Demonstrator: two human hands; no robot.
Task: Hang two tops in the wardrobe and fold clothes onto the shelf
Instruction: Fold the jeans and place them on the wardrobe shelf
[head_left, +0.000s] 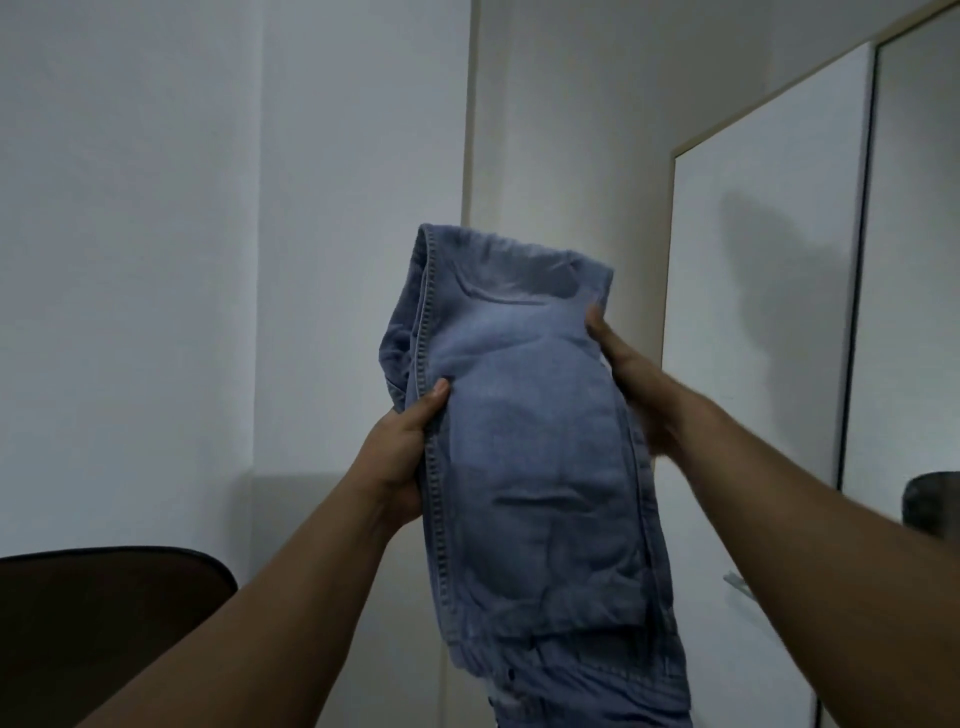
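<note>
Showing folded blue jeans (530, 447) held up in the air at mid-frame, between two raised bare arms and in front of a white wall (156, 234). The left hand (400, 457) grips the left seamed edge, thumb curled over the front of the denim. The right hand (631, 384) clasps the right edge, thumb on the front and fingers hidden behind the cloth. To the right stand white wardrobe doors (769, 260), bearing a shadow. A dark chair back (104, 597) sits at lower left, well apart from the jeans.
</note>
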